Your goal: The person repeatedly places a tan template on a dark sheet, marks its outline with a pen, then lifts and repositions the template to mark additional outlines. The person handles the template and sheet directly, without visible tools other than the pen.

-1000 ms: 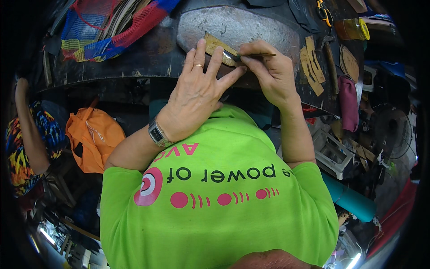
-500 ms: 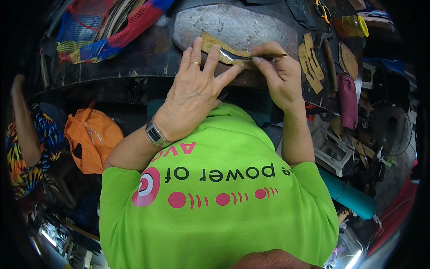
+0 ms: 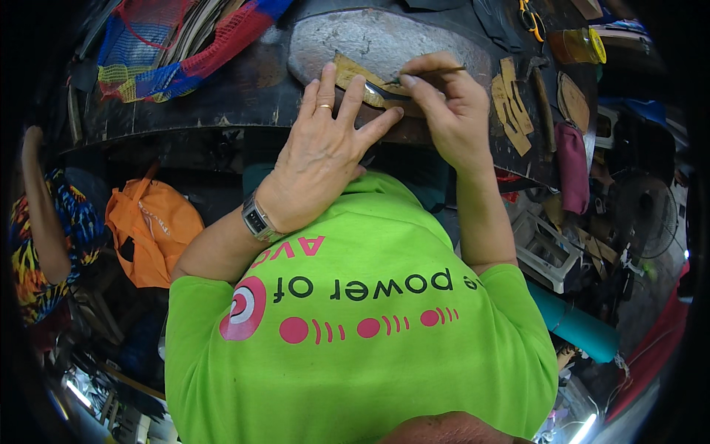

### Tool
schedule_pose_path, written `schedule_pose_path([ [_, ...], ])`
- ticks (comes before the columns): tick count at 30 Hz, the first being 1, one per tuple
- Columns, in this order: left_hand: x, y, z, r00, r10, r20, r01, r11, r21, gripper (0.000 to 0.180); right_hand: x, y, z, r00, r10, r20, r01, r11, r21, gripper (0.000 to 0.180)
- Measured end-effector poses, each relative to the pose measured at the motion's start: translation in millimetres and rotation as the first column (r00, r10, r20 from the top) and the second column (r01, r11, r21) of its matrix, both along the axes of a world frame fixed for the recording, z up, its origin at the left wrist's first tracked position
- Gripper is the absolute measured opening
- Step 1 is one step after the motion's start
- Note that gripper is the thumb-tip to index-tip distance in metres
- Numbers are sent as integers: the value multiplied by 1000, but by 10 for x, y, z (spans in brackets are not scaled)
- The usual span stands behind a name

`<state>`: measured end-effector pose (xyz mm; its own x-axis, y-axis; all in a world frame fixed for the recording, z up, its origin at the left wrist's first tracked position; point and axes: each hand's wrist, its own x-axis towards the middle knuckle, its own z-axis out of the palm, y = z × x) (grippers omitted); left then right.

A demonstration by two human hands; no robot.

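Observation:
My left hand (image 3: 310, 152) lies with fingers spread, pressing on a tan, curved cardboard-like template (image 3: 356, 72). Under and beside the template, a shiny black strip (image 3: 376, 92) shows between my fingers. In my right hand (image 3: 460, 118), thumb and fingers pinch a thin, dark, pen-like stick (image 3: 449, 69), held at a slant. The stick's tip is near the template's right end, partly hidden by my fingers. Both hands rest at the near edge of a grey stone-like slab (image 3: 392, 35).
More tan templates (image 3: 510, 103) lie right of the slab on the dark table (image 3: 192, 115). Beyond are orange-handled scissors (image 3: 531, 21) and a yellow-lidded jar (image 3: 577, 44). A colourful mesh bag (image 3: 214, 52) lies far left. Another person's arm (image 3: 46, 207) shows at the left edge.
My right hand has lifted slightly away from the template's right end, shifting a little up and left with the stick. My left hand has stayed in place.

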<state>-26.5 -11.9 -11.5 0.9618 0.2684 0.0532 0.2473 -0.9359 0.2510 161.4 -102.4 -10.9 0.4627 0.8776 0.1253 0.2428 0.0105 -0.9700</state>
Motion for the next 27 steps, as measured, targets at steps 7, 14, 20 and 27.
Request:
schedule_pose_path([
  [7, 0, 7, -32, 1000, -8, 18, 8, 1000, 28, 89, -39, 162, -154, 986, 32, 162, -45, 996, 78, 10],
  [14, -1, 6, -26, 1000, -8, 20, 8, 1000, 15, 89, 46, -111, -29, 994, -29, 107, 42, 992, -118, 8],
  [20, -2, -12, -29, 1000, 17, 4, -17, 1000, 5, 97, 93, -189, 19, 994, -60, 89, 69, 992, -106, 10],
  [27, 1, -5, -56, 999, 8, 40, -8, 1000, 12, 91, -64, 34, -132, 996, 48, -74, -49, 999, -1, 12],
])
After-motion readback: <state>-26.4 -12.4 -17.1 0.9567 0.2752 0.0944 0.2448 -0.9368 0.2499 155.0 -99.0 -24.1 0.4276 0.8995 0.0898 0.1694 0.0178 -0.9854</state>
